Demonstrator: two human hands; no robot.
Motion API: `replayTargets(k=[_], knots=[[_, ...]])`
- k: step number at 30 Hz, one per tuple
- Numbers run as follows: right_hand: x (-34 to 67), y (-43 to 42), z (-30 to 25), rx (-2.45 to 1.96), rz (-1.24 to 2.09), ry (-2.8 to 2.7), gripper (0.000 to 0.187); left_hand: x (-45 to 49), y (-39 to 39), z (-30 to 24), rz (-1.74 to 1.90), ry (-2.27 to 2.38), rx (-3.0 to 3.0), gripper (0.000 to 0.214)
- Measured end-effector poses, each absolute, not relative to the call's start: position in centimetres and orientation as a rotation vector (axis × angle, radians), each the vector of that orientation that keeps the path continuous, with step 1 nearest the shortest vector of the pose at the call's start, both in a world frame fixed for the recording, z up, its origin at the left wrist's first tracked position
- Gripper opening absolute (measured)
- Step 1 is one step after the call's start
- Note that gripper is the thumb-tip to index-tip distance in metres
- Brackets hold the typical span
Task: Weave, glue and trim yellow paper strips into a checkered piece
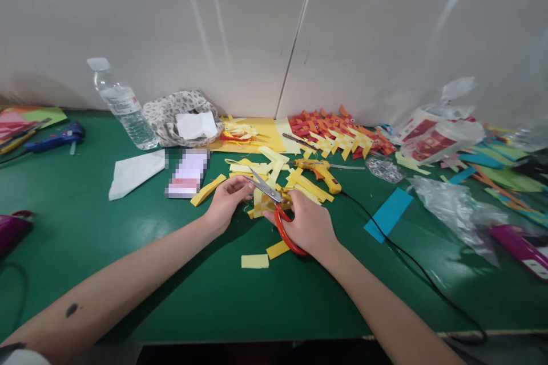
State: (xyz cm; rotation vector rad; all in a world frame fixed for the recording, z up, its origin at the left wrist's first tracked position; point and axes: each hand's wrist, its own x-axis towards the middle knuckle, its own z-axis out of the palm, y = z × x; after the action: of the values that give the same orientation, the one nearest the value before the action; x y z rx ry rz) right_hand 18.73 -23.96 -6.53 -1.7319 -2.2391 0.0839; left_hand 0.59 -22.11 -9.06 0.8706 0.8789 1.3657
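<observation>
My right hand (310, 222) is wrapped round a pair of scissors (285, 231) with red handles. The metal blades point up and left, slightly apart. Just left of the tips, my left hand (229, 201) is closed in a pinch; whatever is between its fingers is too small to make out. Below the blades, between both hands, is a woven yellow checked piece (262, 205), partly covered by the scissors and right fingers. Yellow strips (274, 162) lie loosely behind the hands. In front are a pale yellow rectangle (254, 261) and a darker yellow strip (277, 249).
A yellow glue gun (321, 171) trails a black cord across the green table (192, 296). Red and orange woven pieces (325, 128) are heaped by the wall. A phone (188, 174), water bottle (124, 105), cloth bag (184, 105), blue strip (389, 214) and plastic bag (458, 217) surround the workspace.
</observation>
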Motion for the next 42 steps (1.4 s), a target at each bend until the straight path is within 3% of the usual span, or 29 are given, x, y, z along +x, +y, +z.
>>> replayTargets(k=[23, 42], knots=[[19.1, -23.9, -7.0, -1.662, -0.016, -2.191, 0.047, 0.5, -22.1, -8.8, 1.343, 0.852, 0.784, 0.02], [19.2, -23.9, -5.3, -1.777, 0.152, -2.248, 0.041, 0.4, -21.8, -8.8, 1.415, 0.83, 0.689, 0.02]])
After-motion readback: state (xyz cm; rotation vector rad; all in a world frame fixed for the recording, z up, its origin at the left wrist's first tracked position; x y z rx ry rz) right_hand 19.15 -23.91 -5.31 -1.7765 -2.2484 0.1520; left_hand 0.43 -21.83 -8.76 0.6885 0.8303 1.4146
